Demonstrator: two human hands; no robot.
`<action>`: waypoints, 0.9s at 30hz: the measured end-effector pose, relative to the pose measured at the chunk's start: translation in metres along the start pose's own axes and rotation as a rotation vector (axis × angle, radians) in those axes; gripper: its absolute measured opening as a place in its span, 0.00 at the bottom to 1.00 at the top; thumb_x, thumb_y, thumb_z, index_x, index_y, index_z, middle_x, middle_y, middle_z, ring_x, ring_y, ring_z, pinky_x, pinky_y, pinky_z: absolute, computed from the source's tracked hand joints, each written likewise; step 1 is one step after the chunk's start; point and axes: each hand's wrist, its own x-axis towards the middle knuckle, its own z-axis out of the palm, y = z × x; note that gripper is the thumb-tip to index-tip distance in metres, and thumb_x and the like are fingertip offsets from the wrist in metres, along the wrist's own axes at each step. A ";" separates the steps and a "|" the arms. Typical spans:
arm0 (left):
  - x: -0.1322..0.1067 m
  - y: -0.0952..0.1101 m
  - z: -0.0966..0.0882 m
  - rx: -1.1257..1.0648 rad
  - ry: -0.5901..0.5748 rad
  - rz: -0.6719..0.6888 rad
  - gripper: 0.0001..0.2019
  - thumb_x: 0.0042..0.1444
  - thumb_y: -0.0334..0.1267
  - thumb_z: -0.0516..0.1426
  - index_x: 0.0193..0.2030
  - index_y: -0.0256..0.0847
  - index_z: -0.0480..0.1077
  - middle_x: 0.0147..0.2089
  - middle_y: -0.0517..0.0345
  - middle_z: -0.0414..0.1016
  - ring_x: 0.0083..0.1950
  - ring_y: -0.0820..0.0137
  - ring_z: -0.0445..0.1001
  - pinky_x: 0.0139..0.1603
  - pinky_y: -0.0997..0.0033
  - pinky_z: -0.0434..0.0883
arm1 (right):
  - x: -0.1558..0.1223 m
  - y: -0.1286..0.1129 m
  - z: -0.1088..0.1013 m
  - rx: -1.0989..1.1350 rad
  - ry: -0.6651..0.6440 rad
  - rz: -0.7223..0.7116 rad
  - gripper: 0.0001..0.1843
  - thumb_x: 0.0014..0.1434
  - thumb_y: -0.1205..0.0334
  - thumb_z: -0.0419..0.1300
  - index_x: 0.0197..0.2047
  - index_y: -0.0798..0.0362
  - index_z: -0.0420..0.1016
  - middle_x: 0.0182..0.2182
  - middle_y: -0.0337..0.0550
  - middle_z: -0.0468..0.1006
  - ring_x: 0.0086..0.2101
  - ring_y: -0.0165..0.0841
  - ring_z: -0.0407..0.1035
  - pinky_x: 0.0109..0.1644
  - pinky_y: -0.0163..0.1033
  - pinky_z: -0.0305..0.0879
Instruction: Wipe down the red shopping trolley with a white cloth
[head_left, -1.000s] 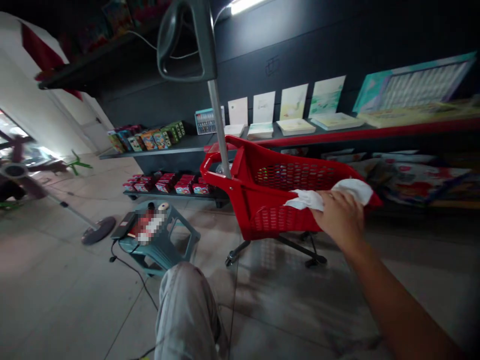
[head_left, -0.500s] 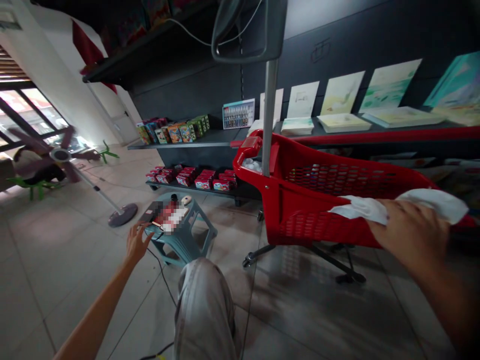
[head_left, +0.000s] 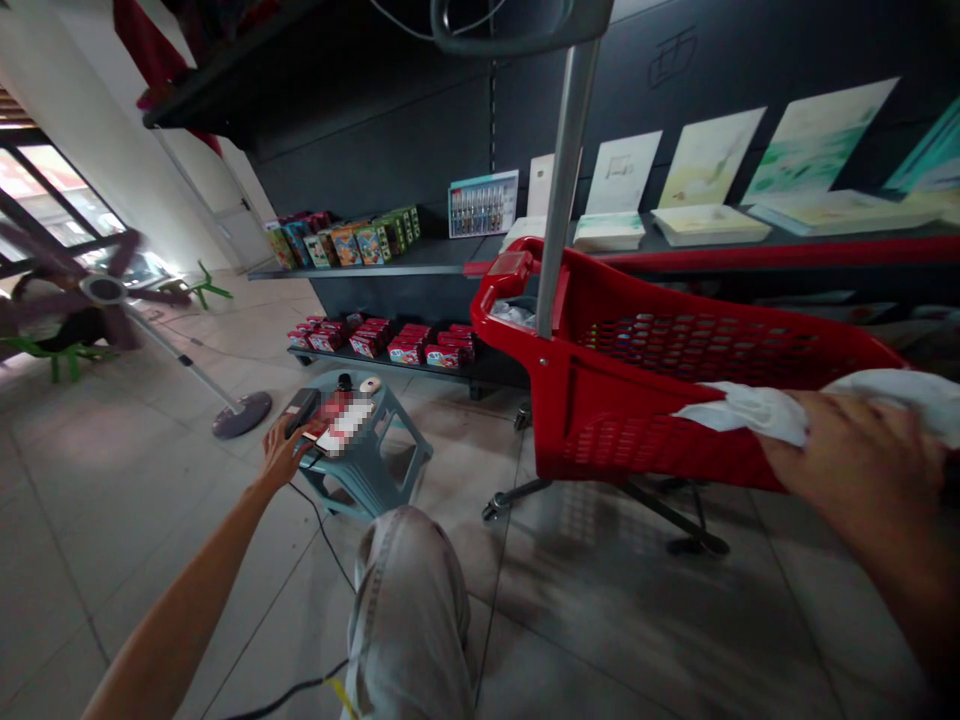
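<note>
My left hand (head_left: pixel 283 455) is at the near left edge of a blue-grey plastic stool (head_left: pixel 367 470), its fingers closed on the near end of a black, flat, box-like object (head_left: pixel 301 408). Its exact kind I cannot make out. Beside it on the stool are a blurred-out phone-like item (head_left: pixel 346 425), a small black item (head_left: pixel 345 382) and a round pale item (head_left: pixel 370 385). Under my right hand (head_left: pixel 862 455) is a white cloth (head_left: pixel 757 408), bunched and sticking out on both sides, against the upper side of a red shopping cart (head_left: pixel 559 400).
A grey pole (head_left: pixel 566 190) rises from the cart. Behind it, dark shelves (head_left: pixel 420 272) carry boxes and white booklets (head_left: pixel 622 170). To the left stands a floor fan (head_left: pixel 105 290); a person sits behind it. A black cable (head_left: pixel 326 545) runs over the floor near my knee (head_left: pixel 409 600).
My left hand has moved onto the black object, which now looks tilted up. The right hand and cloth have shifted slightly right along the cart's side. The view has tilted downward.
</note>
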 end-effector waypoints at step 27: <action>0.000 0.016 -0.003 0.017 -0.005 -0.071 0.23 0.69 0.44 0.48 0.66 0.45 0.70 0.78 0.41 0.48 0.78 0.49 0.45 0.75 0.36 0.41 | 0.002 0.004 0.000 0.038 -0.022 0.014 0.27 0.71 0.49 0.45 0.59 0.57 0.72 0.52 0.61 0.76 0.54 0.54 0.63 0.47 0.54 0.60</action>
